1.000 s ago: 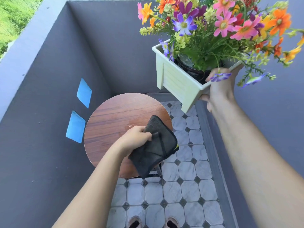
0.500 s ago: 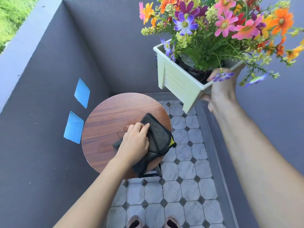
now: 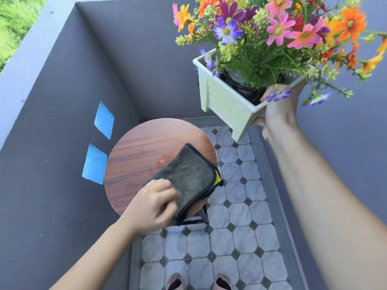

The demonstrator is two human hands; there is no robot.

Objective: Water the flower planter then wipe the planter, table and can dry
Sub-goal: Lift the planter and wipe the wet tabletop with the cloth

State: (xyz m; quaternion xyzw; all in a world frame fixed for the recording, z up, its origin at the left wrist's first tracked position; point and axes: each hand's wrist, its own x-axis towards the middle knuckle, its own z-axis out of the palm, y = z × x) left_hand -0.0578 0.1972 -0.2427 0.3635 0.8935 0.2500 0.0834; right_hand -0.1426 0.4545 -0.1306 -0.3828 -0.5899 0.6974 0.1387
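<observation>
Pressing plush grey cloth (image 3: 188,176) (folded) onto round wooden table (image 3: 142,151), left hand (image 3: 155,206).

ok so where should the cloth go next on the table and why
Probably push the cloth up and left, over the wet patch just past its far edge. The left hand presses the cloth flat on the round table, and the right hand holds the planter clear above it.
</observation>
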